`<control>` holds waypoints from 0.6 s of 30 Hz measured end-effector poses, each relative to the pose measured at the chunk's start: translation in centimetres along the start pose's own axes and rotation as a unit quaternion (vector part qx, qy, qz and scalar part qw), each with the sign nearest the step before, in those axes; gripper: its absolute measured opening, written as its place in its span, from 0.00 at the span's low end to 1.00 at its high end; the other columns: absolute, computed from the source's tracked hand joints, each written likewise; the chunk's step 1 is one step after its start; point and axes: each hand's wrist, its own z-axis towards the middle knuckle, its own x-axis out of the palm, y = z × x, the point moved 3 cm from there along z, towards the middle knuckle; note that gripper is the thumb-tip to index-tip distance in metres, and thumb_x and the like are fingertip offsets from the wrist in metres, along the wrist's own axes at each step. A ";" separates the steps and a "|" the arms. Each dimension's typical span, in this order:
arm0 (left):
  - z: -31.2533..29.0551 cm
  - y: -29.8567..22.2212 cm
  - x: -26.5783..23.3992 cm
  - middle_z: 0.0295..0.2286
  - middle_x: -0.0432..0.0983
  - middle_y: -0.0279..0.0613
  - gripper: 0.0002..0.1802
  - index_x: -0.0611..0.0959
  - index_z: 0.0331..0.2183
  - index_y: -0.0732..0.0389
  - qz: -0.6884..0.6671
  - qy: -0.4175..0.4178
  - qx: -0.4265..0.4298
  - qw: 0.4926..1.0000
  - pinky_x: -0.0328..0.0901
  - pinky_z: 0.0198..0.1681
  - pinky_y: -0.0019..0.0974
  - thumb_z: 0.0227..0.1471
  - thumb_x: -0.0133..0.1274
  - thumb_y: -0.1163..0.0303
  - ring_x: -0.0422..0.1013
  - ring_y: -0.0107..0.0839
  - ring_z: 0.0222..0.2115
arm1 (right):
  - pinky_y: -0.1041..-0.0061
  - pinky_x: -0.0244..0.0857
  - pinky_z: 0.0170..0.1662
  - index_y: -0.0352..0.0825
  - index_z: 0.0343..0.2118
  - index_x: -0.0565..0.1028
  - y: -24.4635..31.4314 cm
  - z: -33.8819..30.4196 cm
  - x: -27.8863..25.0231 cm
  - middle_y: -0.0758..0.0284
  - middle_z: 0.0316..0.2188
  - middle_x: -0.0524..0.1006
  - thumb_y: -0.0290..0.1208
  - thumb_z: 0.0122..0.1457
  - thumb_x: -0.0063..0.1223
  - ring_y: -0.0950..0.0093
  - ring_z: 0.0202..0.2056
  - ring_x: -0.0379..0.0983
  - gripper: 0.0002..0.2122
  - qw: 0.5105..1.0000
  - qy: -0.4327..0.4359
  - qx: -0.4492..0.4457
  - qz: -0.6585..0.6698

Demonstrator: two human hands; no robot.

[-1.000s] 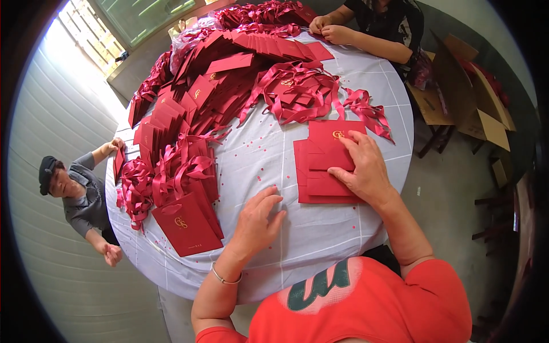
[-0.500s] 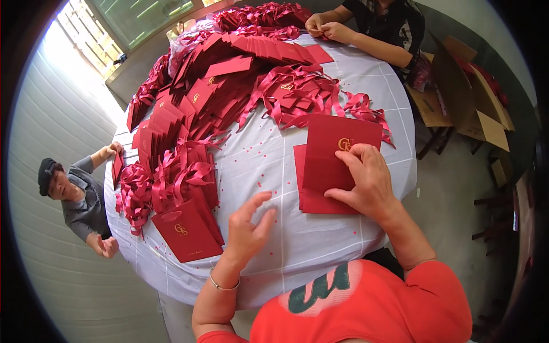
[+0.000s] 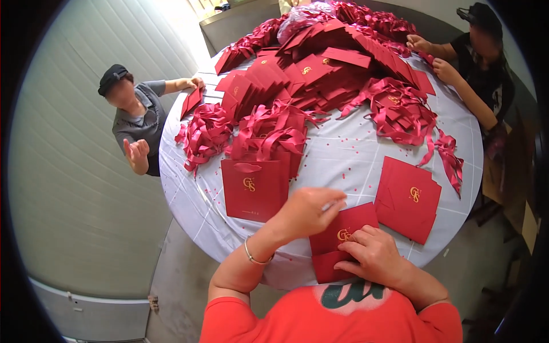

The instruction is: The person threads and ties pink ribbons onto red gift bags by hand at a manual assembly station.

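A flat red paper bag [image 3: 329, 234] with a gold emblem lies at the table's near edge, close to my body. My right hand [image 3: 374, 251] grips its right side, fingers bent over the front and thumb lower down. Just over its upper left part hovers my left hand [image 3: 309, 211], fingers stretched and thumb apart, with nothing visible in it. To the right is a small stack of flat red paper bags [image 3: 403, 200]. Left of my left hand, finished-looking red bags with ribbon handles [image 3: 251, 191] stand against one another.
Long rows of red bags [image 3: 320, 74] and heaps of pink ribbon [image 3: 206, 134] cover the far and left parts of the round, white-clothed table [image 3: 337, 151]. Co-workers sit at the left [image 3: 137, 108] and far right [image 3: 480, 68]. Cardboard boxes [image 3: 503, 177] stand on the right.
My right hand has brought a bag from the stack toward my body. My left hand has moved right, over that bag. The view has turned, shifting the table rightward.
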 end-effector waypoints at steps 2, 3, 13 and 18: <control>-0.7 -0.2 1.1 0.25 0.80 0.46 0.07 0.83 0.31 0.62 0.098 0.078 0.003 0.992 0.71 0.30 0.44 0.52 0.58 0.68 0.77 0.47 0.26 | 0.70 0.67 0.30 0.36 0.31 0.80 -0.1 0.3 0.3 0.67 0.26 0.74 0.41 0.40 0.71 0.68 0.28 0.71 0.17 1.000 0.000 -0.002 -0.002; -1.1 -0.2 1.9 0.22 0.77 0.44 0.07 0.81 0.26 0.61 0.110 0.063 0.014 0.992 0.70 0.28 0.45 0.50 0.58 0.68 0.75 0.46 0.24 | 0.70 0.67 0.30 0.36 0.30 0.80 -0.1 0.2 0.3 0.67 0.26 0.74 0.41 0.40 0.72 0.68 0.28 0.70 0.17 1.000 0.001 0.011 -0.012; -1.3 -1.5 3.1 0.20 0.73 0.42 0.07 0.78 0.24 0.61 0.143 -0.044 0.073 0.986 0.68 0.28 0.44 0.47 0.59 0.71 0.73 0.43 0.22 | 0.68 0.65 0.30 0.36 0.31 0.79 -0.7 0.5 0.6 0.67 0.26 0.73 0.39 0.39 0.71 0.66 0.29 0.70 0.17 0.998 0.025 0.061 -0.004; -0.5 -2.2 2.6 0.20 0.75 0.44 0.08 0.80 0.33 0.62 0.169 -0.121 0.082 0.975 0.68 0.29 0.45 0.49 0.58 0.71 0.75 0.46 0.24 | 0.68 0.66 0.31 0.36 0.31 0.80 -0.9 0.2 0.6 0.67 0.26 0.73 0.40 0.38 0.72 0.67 0.29 0.70 0.18 0.998 0.023 0.058 -0.008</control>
